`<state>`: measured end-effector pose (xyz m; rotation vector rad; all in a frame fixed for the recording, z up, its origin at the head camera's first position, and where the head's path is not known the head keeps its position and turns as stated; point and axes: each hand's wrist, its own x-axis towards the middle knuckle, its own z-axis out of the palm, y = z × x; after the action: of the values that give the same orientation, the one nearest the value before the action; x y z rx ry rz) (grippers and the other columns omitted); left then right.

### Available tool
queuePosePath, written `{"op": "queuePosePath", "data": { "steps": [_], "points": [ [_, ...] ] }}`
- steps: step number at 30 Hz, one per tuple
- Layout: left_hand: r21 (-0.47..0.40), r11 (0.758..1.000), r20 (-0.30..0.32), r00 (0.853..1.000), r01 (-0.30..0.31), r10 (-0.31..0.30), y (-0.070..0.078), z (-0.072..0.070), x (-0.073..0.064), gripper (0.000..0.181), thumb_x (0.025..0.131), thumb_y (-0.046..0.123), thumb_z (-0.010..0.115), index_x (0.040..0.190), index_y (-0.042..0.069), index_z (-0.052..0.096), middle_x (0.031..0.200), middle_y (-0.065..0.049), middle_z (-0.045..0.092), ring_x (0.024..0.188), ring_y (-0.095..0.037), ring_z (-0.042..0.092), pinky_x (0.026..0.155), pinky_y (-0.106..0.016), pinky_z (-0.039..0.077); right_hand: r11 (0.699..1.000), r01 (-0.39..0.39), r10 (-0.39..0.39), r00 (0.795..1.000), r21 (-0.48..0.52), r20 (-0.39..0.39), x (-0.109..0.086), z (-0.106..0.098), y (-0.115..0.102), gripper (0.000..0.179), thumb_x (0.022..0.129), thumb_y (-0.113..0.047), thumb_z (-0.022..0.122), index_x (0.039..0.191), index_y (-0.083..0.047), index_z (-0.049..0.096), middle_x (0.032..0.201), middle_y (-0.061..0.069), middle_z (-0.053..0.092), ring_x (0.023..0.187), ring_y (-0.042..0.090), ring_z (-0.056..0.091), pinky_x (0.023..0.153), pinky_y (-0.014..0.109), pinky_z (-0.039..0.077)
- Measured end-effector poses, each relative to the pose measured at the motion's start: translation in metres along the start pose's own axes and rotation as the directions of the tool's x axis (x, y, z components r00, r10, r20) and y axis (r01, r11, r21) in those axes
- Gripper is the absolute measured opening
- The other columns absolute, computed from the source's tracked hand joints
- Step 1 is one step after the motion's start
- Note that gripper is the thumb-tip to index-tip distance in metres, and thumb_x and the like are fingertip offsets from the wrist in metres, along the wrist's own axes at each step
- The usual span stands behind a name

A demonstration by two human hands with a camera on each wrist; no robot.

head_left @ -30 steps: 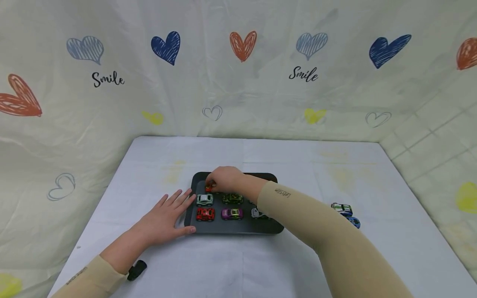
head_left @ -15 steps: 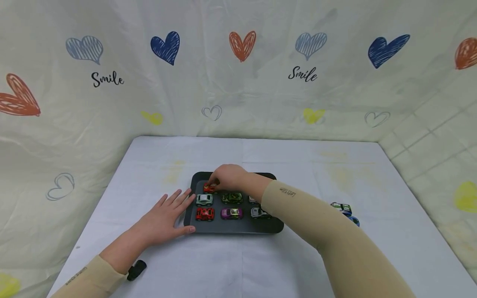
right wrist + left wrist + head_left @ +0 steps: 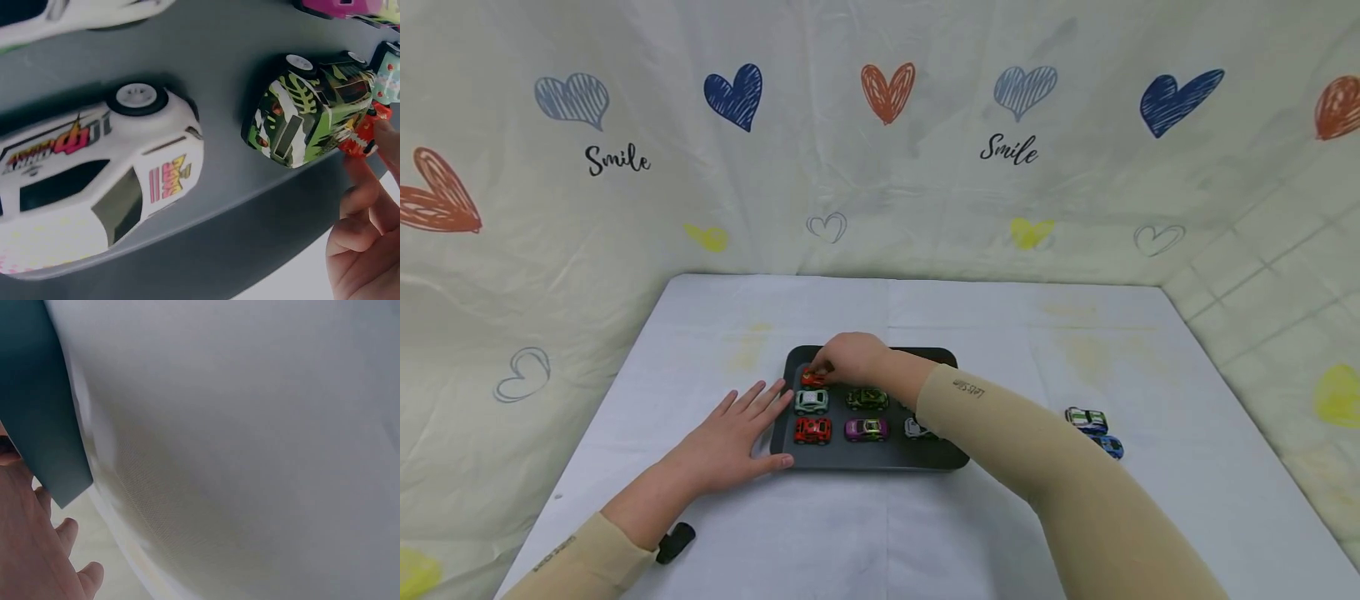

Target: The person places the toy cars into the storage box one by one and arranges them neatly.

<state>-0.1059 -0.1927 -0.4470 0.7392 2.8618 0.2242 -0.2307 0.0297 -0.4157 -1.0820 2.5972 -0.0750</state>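
Observation:
My right hand pinches a small red toy car at the far left corner of a dark baking tray. In the right wrist view, fingertips grip this red car just beyond a green camouflage toy car. My left hand lies with fingers spread against the tray's left edge. In front of the pinched car stand a mint toy car and another red one. A purple toy car is mid-tray; a silver one is partly behind my right forearm.
Two more toy cars, one white and green and one blue, lie on the white tablecloth right of the tray. A black object sits by my left cuff. A white toy car fills the right wrist view's left side.
My right hand has shifted slightly left with the red toy car, bringing it nearer the tray's far left corner. My left hand has stayed in place.

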Motion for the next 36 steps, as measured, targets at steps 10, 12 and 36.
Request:
{"op": "queuePosePath", "data": {
  "steps": [10, 12, 36],
  "points": [
    [-0.005, 1.0, 0.003, 1.0, 0.001, -0.001, 0.0, 0.0, 0.0, 0.095, 0.087, 0.072, 0.054, 0.16, 0.019, 0.023, 0.166, -0.001, 0.014, 0.151, -0.034, 0.014, 0.117, -0.062, 0.015, 0.999, -0.011, 0.01, 1.0, 0.042, 0.012, -0.009, -0.011, 0.004, 0.038, 0.096, -0.032, 0.068, 0.133, -0.028, 0.065, 0.125, -0.009, 0.067, 0.115, 0.01, 0.061, 0.095, 0.031, 0.051],
    [-0.007, 1.0, 0.004, 1.0, 0.001, -0.001, 0.0, 0.0, 0.0, 0.096, 0.087, 0.072, 0.054, 0.16, 0.019, 0.023, 0.166, -0.002, 0.014, 0.151, -0.034, 0.014, 0.117, -0.062, 0.015, 0.999, -0.005, 0.004, 1.0, 0.049, 0.01, -0.011, -0.013, 0.007, 0.037, 0.095, -0.031, 0.068, 0.133, -0.029, 0.066, 0.126, -0.009, 0.067, 0.115, 0.01, 0.061, 0.095, 0.031, 0.051],
    [-0.01, 1.0, -0.019, 1.0, -0.001, 0.001, -0.001, 0.004, 0.0, 0.094, 0.088, 0.071, 0.055, 0.16, 0.019, 0.022, 0.166, -0.001, 0.013, 0.15, -0.035, 0.015, 0.118, -0.06, 0.014, 0.969, -0.094, 0.123, 0.985, 0.229, -0.117, -0.093, -0.031, 0.05, 0.039, 0.092, -0.03, 0.072, 0.13, -0.026, 0.068, 0.128, -0.003, 0.066, 0.124, 0.019, 0.056, 0.1, 0.041, 0.049]
  ]
}}
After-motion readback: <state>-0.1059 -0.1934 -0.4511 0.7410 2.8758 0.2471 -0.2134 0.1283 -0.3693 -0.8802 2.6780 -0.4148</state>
